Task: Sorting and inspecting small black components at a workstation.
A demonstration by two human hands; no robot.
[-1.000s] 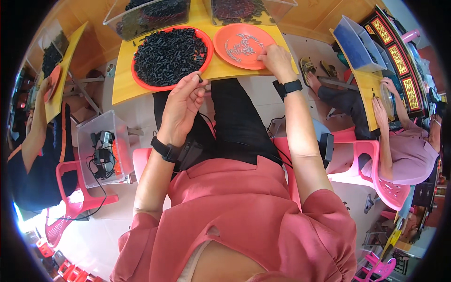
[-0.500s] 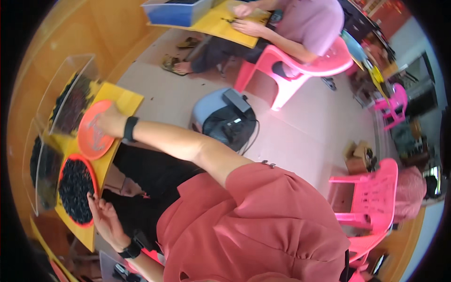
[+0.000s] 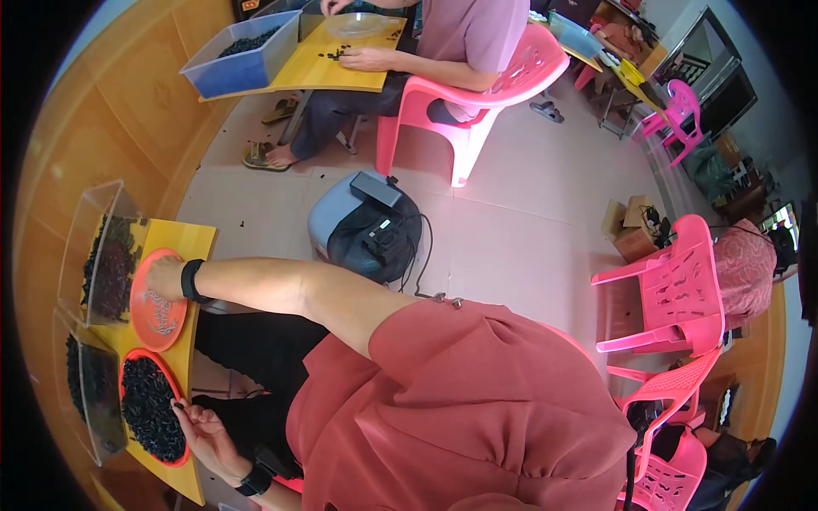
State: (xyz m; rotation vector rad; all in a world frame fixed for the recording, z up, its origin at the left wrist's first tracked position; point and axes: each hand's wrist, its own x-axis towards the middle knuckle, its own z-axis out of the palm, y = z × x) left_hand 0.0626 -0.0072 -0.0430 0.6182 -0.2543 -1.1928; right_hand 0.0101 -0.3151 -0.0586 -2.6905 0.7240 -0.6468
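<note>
My left hand (image 3: 207, 435) is at the edge of a red-rimmed tray (image 3: 186, 449) heaped with small black elongated pieces (image 3: 152, 409). Between its thumb and fingertips is a small black piece (image 3: 177, 405). Further up the table, my right hand (image 3: 164, 277) reaches into an orange plate (image 3: 150, 333) where small silvery bits (image 3: 160, 314) lie scattered. Its fingertips point down at the plate and are hidden, so whether they pinch anything does not show. Both wrists wear black bands.
Two clear bins (image 3: 115, 255) of dark pieces stand behind the plates on the yellow table (image 3: 183, 234). A grey-black bag (image 3: 366, 230) with a cable sits on the floor. Across from me a person (image 3: 464, 43) works at another yellow table. Pink chairs (image 3: 669, 289) stand right.
The whole view has shifted as my head turned. My right hand stays at the orange plate. The left remains by the black pieces, its fingers a little more curled.
</note>
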